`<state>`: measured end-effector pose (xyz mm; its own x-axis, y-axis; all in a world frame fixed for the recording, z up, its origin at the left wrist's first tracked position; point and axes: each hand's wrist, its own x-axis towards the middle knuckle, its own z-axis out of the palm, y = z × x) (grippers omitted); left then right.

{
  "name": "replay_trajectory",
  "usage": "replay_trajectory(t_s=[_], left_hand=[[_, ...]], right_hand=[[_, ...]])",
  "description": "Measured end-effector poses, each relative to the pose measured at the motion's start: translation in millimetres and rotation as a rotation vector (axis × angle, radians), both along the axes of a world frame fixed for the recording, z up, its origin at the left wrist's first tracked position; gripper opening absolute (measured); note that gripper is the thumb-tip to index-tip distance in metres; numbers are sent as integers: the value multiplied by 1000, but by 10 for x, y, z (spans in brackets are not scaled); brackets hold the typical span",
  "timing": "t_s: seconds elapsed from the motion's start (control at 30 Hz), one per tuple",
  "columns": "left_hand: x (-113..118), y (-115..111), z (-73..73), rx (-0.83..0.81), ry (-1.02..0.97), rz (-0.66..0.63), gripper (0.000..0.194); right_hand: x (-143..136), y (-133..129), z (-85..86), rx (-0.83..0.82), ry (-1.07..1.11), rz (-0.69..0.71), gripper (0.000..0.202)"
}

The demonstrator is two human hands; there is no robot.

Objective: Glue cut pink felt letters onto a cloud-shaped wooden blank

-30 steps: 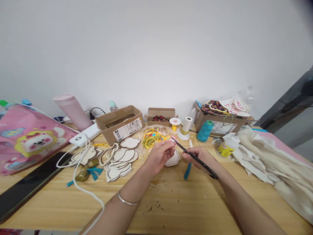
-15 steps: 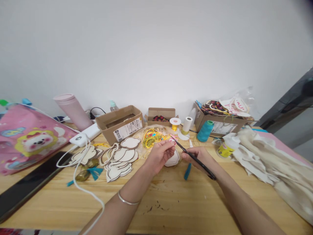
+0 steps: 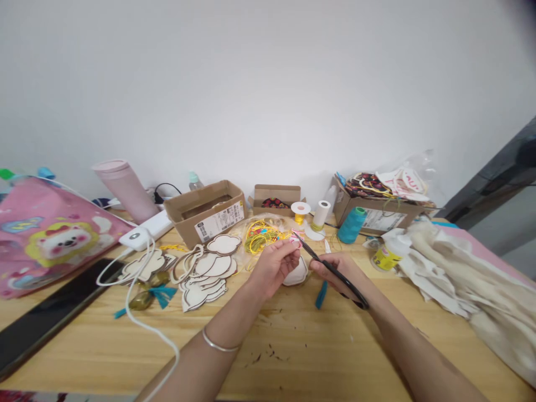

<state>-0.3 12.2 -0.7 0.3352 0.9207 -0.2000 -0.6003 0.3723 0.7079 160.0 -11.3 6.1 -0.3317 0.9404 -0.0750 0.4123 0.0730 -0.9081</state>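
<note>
My left hand (image 3: 277, 265) pinches a small white fabric piece with pink-red print (image 3: 296, 240) between thumb and fingertips. Black scissors (image 3: 333, 269) are gripped in my right hand (image 3: 340, 272), their blades pointing up and left to the edge of that piece. Whether the blades touch the fabric I cannot tell. Below my hands lies a white cloud-shaped piece with a dark edge (image 3: 296, 273), partly covered by my left hand. A teal tassel (image 3: 321, 295) hangs or lies just under my right hand.
Cut wooden shapes (image 3: 213, 265) are piled to the left, beside an open cardboard box (image 3: 205, 215). Tangled yellow cord (image 3: 262, 237), a teal thread cone (image 3: 352, 225) and a filled box (image 3: 377, 215) stand behind. A white cable (image 3: 144, 324) crosses near my left forearm; crumpled cloth (image 3: 473, 268) lies right.
Both hands stay nearly in place. The scissors' handles show a slightly wider gap near my right wrist than before.
</note>
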Motion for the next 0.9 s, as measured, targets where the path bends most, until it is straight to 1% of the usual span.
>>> replay_trajectory(t_s=[0.27,0.47,0.67,0.8,0.9], left_hand=[[-23,-7,-4,20,11,-27,11],[-30,-8,19,-17,16,-17,9],[-26,-19,15,-7,2,-23,8],[-24,-13,11,36,23,6,10],[-28,-1,24,46,54,36,12]], right_hand=[[-12,-17,55,-6,-32,6,55],[-2,-1,36,-8,-24,11,54],[5,-5,55,-3,-1,28,54],[65,10,63,18,26,95,57],[159,39,14,68,41,169,61]])
